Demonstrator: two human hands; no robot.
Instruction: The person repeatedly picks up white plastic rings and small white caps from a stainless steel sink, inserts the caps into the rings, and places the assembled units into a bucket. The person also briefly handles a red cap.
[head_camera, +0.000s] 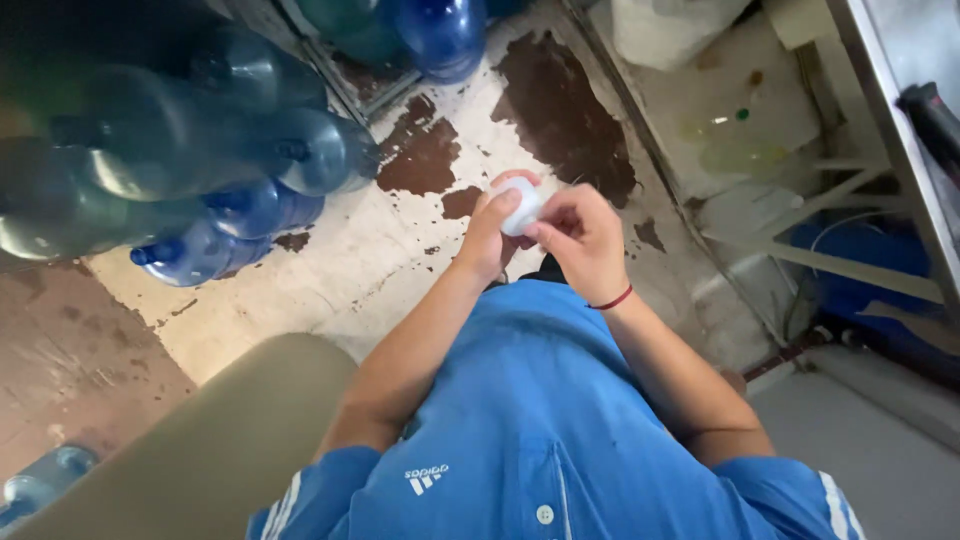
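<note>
Floor (350, 260): pale coating, flaked to brown patches beneath and beyond the fingers (505, 205). Blue water jugs (215, 245) lie on it left of the fingers.

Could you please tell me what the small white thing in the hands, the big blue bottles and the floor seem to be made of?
White cap, held by the left hand and right hand: probably plastic, smooth and matte.
Blue bottles: clear tinted plastic, glossy, with highlights on their curves.
Floor: likely painted concrete; the pale coat has peeled to dark brown patches.
</note>
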